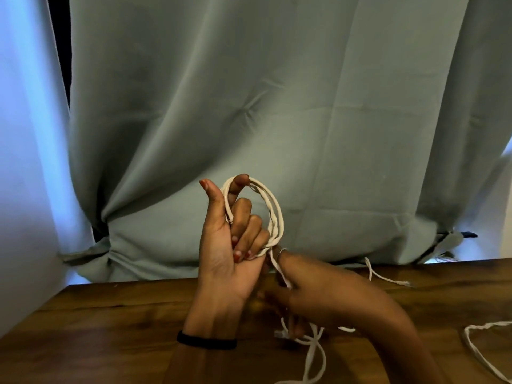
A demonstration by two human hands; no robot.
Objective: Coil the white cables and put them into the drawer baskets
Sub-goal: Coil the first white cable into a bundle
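Observation:
My left hand (227, 245) is raised above the wooden table (110, 328), palm toward me, thumb up. A white cable coil (274, 214) loops over its index finger, and its curled lower fingers grip the bundle. My right hand (313, 289) sits just below and to the right, blurred, pinching the loose strand (277, 266) that runs down from the coil. The cable's tail (313, 345) hangs in loops onto the table beneath my right wrist. No drawer or basket is in view.
A grey-green curtain (249, 106) hangs right behind the table's far edge. Another white cable (479, 347) lies at the table's right edge, and a cable end (388, 278) lies near the back. A black band circles my left wrist.

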